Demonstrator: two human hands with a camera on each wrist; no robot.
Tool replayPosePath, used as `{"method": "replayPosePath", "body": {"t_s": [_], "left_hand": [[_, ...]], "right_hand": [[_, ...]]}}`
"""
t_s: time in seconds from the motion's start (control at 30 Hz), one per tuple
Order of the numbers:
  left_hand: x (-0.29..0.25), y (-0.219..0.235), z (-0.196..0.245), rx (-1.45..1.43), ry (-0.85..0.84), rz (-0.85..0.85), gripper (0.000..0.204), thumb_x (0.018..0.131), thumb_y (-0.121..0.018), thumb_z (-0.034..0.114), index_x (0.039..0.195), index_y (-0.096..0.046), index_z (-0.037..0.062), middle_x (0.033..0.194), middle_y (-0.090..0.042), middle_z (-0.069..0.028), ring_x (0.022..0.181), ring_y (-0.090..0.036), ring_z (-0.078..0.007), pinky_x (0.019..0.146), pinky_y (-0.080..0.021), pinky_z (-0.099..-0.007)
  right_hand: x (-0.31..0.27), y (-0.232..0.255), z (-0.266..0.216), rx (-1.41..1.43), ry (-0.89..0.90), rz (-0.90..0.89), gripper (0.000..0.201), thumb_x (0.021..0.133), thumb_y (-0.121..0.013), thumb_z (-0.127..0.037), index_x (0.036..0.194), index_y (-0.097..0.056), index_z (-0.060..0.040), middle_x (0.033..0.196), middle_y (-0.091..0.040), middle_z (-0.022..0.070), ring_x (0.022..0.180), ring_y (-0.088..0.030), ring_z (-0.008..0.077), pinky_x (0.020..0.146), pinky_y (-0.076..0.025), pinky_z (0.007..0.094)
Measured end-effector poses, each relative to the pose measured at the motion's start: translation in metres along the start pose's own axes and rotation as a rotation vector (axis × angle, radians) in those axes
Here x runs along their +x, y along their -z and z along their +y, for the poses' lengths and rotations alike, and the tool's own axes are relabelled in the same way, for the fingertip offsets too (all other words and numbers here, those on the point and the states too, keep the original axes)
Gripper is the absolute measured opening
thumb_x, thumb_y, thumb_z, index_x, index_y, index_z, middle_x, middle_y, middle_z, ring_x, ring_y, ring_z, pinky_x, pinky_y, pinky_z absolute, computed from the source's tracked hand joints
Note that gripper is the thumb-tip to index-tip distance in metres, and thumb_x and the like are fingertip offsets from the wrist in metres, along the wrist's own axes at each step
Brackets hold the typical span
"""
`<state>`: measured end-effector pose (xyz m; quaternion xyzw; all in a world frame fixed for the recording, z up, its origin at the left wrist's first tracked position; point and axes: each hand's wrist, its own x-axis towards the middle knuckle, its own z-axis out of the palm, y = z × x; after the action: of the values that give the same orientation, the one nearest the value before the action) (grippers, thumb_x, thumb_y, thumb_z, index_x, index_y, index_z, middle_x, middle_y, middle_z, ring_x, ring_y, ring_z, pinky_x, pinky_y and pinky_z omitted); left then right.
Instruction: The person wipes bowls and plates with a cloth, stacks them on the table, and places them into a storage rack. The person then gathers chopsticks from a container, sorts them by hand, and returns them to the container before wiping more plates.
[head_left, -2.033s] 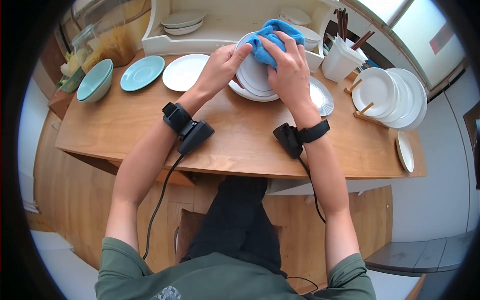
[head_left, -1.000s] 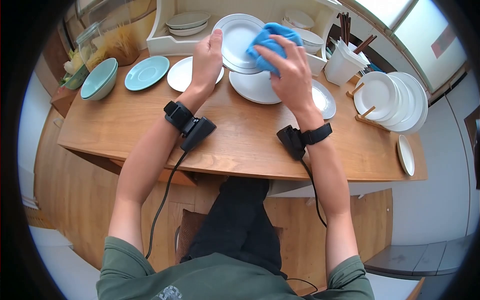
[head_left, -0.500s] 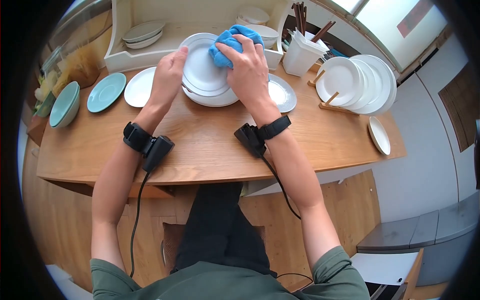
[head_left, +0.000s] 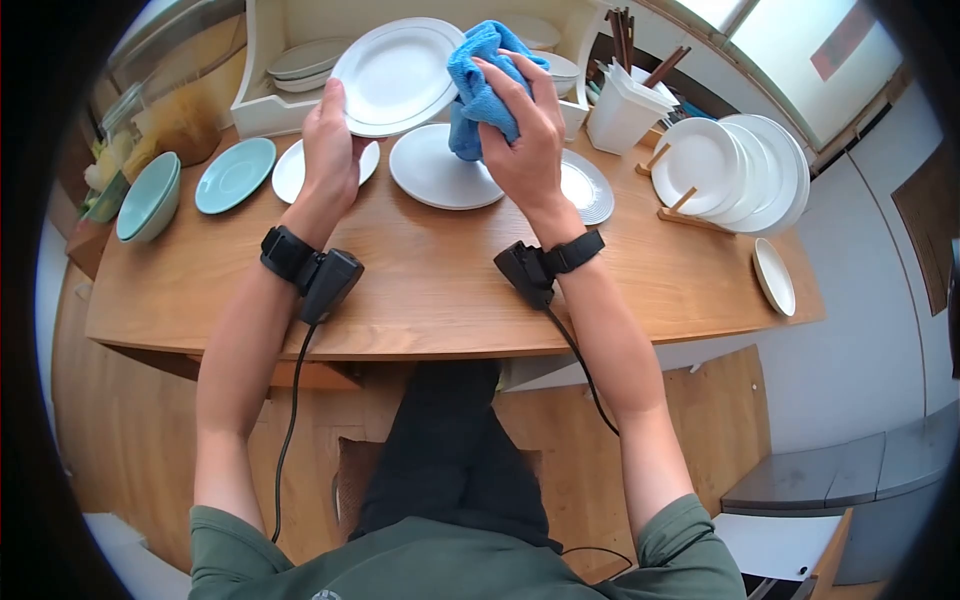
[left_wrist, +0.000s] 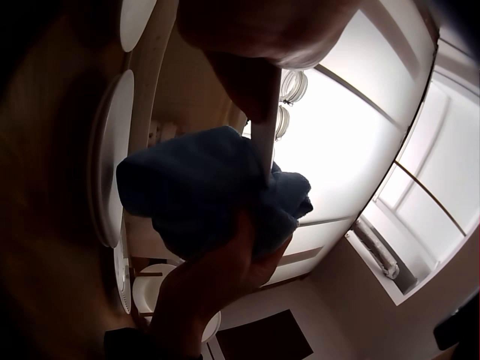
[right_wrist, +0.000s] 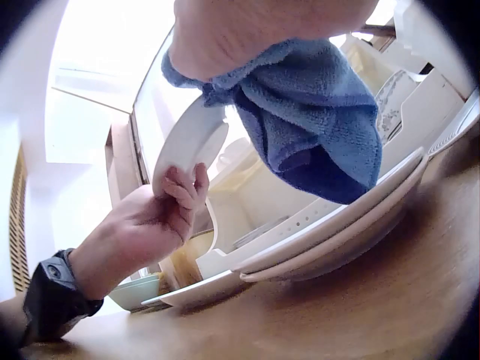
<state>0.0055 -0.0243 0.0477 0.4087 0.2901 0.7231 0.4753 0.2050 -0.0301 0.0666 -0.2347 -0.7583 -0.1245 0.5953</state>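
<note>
The left hand (head_left: 330,150) grips the left edge of a white plate (head_left: 397,78), thumb on its face; in the right wrist view its fingers (right_wrist: 182,196) curl beneath the plate (right_wrist: 187,139). A blue cloth (head_left: 484,92) is bunched in the right hand (head_left: 528,145), at the plate's right rim. In the left wrist view the cloth (left_wrist: 214,187) wraps round the plate's edge. Loose folds of the cloth (right_wrist: 311,112) hang down in the right wrist view. Below the held plate, stacked white plates (head_left: 440,180) lie on the table.
Teal bowls (head_left: 150,200), a teal plate (head_left: 236,177) and a white plate (head_left: 290,172) stand left. Right are a ribbed plate (head_left: 588,190), a chopstick holder (head_left: 622,112), a rack of plates (head_left: 690,165) and a small dish (head_left: 773,277). A white shelf (head_left: 262,115) stands behind.
The held plate has moved up and left off the stack's outline, tilting its face more toward the head camera. The cloth has slid to the plate's right rim and hangs lower. The head view has shifted.
</note>
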Motion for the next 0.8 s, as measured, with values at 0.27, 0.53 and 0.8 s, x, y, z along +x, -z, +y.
{"method": "replayPosePath", "body": {"t_s": [0.27, 0.53, 0.8], "left_hand": [[-0.002, -0.004, 0.000, -0.032, 0.248, -0.242, 0.038, 0.100, -0.040, 0.037, 0.095, -0.056, 0.0021, 0.073, -0.059, -0.0056, 0.055, -0.054, -0.0134, 0.048, -0.045, -0.0249], [-0.015, -0.012, 0.011, 0.016, 0.280, -0.386, 0.034, 0.097, -0.046, 0.039, 0.093, -0.055, 0.0064, 0.066, -0.057, -0.0003, 0.049, -0.051, -0.0061, 0.041, -0.039, -0.0197], [-0.012, -0.010, -0.005, 0.219, 0.118, -0.548, 0.048, 0.098, -0.042, 0.043, 0.104, -0.059, -0.0016, 0.080, -0.064, -0.0026, 0.064, -0.057, -0.0051, 0.055, -0.047, -0.0202]], "right_hand": [[0.003, 0.004, -0.004, 0.070, 0.059, 0.127, 0.056, 0.064, -0.055, 0.003, 0.119, -0.058, -0.0069, 0.118, -0.051, 0.0203, 0.109, -0.052, 0.0372, 0.093, -0.044, 0.0419], [-0.003, 0.006, 0.001, 0.130, -0.047, 0.190, 0.056, 0.068, -0.050, 0.002, 0.124, -0.048, -0.0005, 0.115, -0.054, 0.0190, 0.108, -0.053, 0.0344, 0.095, -0.041, 0.0397], [-0.010, 0.005, 0.007, 0.401, -0.232, 0.157, 0.035, 0.087, -0.054, -0.010, 0.119, -0.049, 0.0028, 0.099, -0.063, 0.0105, 0.090, -0.059, 0.0167, 0.080, -0.047, 0.0288]]}}
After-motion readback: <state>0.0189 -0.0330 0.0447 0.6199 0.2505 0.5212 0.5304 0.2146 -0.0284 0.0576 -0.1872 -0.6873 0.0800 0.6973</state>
